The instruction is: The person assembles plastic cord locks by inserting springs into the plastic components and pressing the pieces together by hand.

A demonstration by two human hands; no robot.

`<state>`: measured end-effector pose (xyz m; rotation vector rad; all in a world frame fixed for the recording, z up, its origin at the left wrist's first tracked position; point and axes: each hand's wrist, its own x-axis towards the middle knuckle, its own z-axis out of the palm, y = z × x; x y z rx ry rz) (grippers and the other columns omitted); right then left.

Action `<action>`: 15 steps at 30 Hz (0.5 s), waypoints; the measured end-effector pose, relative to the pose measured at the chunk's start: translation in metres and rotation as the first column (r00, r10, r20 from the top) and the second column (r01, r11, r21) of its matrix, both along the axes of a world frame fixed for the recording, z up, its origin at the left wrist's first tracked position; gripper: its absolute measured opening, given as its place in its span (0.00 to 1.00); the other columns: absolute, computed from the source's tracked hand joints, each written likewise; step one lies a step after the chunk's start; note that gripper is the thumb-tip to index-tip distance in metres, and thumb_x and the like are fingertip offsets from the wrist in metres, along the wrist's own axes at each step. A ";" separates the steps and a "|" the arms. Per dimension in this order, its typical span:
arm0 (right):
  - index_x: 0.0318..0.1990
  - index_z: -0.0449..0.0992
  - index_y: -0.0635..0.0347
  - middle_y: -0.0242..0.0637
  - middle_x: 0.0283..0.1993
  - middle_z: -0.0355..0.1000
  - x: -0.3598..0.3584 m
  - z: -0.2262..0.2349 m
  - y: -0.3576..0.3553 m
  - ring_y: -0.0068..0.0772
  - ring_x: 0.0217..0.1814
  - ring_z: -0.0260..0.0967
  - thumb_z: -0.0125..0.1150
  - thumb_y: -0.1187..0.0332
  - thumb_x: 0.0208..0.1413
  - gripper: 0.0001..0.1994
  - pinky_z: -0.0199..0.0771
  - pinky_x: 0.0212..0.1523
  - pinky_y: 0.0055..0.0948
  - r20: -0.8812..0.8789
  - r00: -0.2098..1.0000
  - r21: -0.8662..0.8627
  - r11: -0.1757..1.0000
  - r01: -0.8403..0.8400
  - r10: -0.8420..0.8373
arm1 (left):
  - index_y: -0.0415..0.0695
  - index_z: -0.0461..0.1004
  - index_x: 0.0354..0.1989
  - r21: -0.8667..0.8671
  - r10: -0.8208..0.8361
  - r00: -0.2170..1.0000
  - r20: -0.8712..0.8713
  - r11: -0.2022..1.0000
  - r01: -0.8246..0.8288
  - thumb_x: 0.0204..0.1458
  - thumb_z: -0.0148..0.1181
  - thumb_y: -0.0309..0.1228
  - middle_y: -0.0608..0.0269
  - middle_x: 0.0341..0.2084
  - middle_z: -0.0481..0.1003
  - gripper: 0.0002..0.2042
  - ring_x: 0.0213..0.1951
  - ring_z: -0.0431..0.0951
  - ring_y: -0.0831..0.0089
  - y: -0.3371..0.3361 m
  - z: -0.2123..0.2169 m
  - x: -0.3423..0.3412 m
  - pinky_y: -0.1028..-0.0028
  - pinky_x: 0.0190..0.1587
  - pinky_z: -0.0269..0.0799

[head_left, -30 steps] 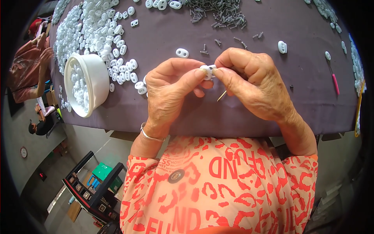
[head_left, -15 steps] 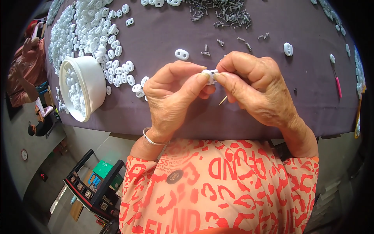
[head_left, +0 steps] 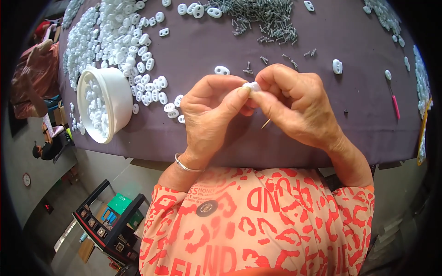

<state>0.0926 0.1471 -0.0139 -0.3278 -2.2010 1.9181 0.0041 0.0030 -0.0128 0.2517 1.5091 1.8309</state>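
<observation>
Between both hands, above the near part of the table, is a small white plastic cord lock (head_left: 251, 86). My left hand (head_left: 206, 108) pinches it with thumb and forefinger. My right hand (head_left: 301, 108) is closed on its other side, thumb against it, hiding part of it. A thin brass-coloured pin (head_left: 265, 123) sticks out below my right fingers. Just beyond my left fingers lies a loose white two-hole cord lock piece (head_left: 222, 70). A few small metal springs (head_left: 247, 68) lie past my fingertips. Another white cord lock (head_left: 337, 66) rests farther right.
A white tub (head_left: 120, 101) of white pieces lies tipped on the left, beside a heap of cord lock pieces (head_left: 120, 32). A spring pile (head_left: 267, 20) is at the far middle. A pink-handled tool (head_left: 396, 107) lies right on the dark tablecloth (head_left: 198, 46).
Both hands stay on the cord lock, which has turned a little; its holes no longer show clearly. The right thumb presses closer against it. The whole view has shifted slightly.
</observation>
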 end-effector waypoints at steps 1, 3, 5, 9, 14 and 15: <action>0.34 0.70 0.65 0.29 0.18 0.66 0.001 0.002 -0.002 0.15 0.17 0.60 0.60 0.74 0.50 0.06 0.60 0.17 0.19 -0.058 0.998 0.154 0.988 0.032 -0.023 | 0.36 0.73 0.36 0.007 0.004 1.000 -0.011 1.000 -0.004 0.51 0.59 0.21 0.58 0.29 0.77 0.05 0.29 0.78 0.76 0.000 0.001 -0.001 0.80 0.31 0.76; 0.35 0.70 0.66 0.31 0.19 0.65 0.001 0.003 -0.005 0.17 0.18 0.61 0.62 0.75 0.47 0.09 0.62 0.18 0.20 -0.128 0.991 0.306 0.949 0.073 -0.035 | 0.36 0.73 0.36 0.067 0.009 0.994 0.105 0.998 -0.016 0.52 0.57 0.22 0.57 0.31 0.76 0.05 0.31 0.78 0.74 0.000 0.004 -0.003 0.78 0.32 0.77; 0.35 0.70 0.65 0.36 0.21 0.64 0.001 0.001 -0.009 0.27 0.21 0.64 0.63 0.77 0.40 0.12 0.65 0.21 0.25 -0.239 0.969 0.529 0.829 0.180 -0.059 | 0.36 0.72 0.36 0.091 0.007 0.987 0.159 0.996 -0.022 0.52 0.57 0.22 0.56 0.32 0.76 0.05 0.31 0.78 0.74 0.001 0.007 -0.001 0.77 0.32 0.77; 0.34 0.69 0.65 0.38 0.24 0.65 0.005 0.001 -0.011 0.35 0.23 0.65 0.62 0.78 0.39 0.12 0.67 0.23 0.30 -0.242 0.969 0.609 0.769 0.196 -0.056 | 0.35 0.72 0.36 0.114 -0.044 0.973 0.225 0.993 0.018 0.53 0.56 0.25 0.56 0.32 0.76 0.06 0.31 0.77 0.74 0.002 0.008 0.005 0.76 0.32 0.77; 0.34 0.69 0.65 0.40 0.24 0.66 0.007 -0.002 -0.005 0.40 0.23 0.67 0.60 0.77 0.41 0.10 0.68 0.23 0.32 -0.260 0.965 0.603 0.778 0.176 -0.016 | 0.34 0.74 0.36 0.030 -0.109 0.979 0.170 0.994 0.105 0.54 0.56 0.25 0.59 0.29 0.77 0.07 0.29 0.77 0.76 0.002 0.013 0.003 0.78 0.31 0.75; 0.34 0.69 0.65 0.40 0.24 0.66 0.008 -0.002 -0.004 0.40 0.23 0.67 0.60 0.77 0.41 0.10 0.68 0.23 0.32 -0.260 0.965 0.602 0.778 0.178 -0.020 | 0.34 0.75 0.35 -0.053 -0.168 0.980 0.103 0.983 0.174 0.54 0.56 0.26 0.60 0.27 0.77 0.07 0.29 0.77 0.77 0.001 0.014 0.001 0.79 0.31 0.74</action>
